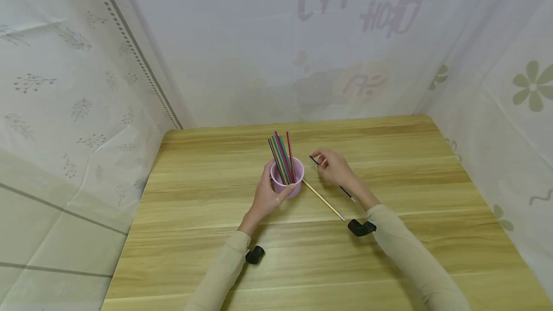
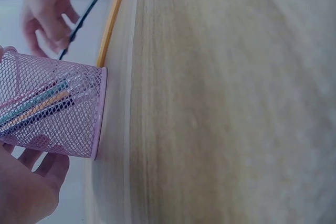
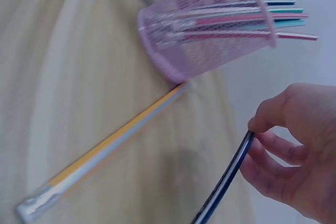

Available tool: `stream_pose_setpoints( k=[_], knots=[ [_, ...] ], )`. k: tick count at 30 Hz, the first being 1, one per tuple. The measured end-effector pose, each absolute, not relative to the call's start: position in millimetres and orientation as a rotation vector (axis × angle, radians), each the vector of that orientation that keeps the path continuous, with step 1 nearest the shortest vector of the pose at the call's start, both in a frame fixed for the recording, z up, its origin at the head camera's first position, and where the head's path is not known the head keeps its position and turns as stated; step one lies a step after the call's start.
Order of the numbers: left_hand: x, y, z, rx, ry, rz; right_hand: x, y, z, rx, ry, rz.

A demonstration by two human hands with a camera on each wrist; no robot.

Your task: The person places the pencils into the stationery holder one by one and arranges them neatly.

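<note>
A pink mesh pencil cup (image 1: 299, 189) holds several coloured pencils (image 1: 282, 157), standing with their upper ends above the rim. My left hand (image 1: 266, 197) grips the cup round its side, thumb near the front of the rim. To the right of the cup, my right hand (image 1: 337, 167) pinches a dark striped pencil (image 3: 223, 181) between thumb and fingers near one end. Its other end, with a light tip, slants toward me beneath the hand in the head view. A yellow pencil (image 1: 325, 200) lies on the table, one end right at the cup's base.
The wood-grain table (image 1: 194, 253) spreads under both arms. Patterned pale curtains (image 1: 242, 61) hang behind it and at both sides. A black wrist camera (image 1: 255, 255) sits at the left cuff, another black camera (image 1: 361, 227) at the right.
</note>
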State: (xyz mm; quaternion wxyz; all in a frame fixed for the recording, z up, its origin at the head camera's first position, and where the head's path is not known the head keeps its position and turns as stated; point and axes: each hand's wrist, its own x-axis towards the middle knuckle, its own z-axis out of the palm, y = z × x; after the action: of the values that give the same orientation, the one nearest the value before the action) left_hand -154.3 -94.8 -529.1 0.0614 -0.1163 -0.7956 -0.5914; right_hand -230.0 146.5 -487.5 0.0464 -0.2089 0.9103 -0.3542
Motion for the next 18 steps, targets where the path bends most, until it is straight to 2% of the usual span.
stream_pose_setpoints(
  k=[18],
  knots=[
    [-152.2, -91.5, -522.6, -0.362, -2.364, -1.809, -233.8, 122.5, -414.5, -0.716, 2.742, -1.574]
  ],
)
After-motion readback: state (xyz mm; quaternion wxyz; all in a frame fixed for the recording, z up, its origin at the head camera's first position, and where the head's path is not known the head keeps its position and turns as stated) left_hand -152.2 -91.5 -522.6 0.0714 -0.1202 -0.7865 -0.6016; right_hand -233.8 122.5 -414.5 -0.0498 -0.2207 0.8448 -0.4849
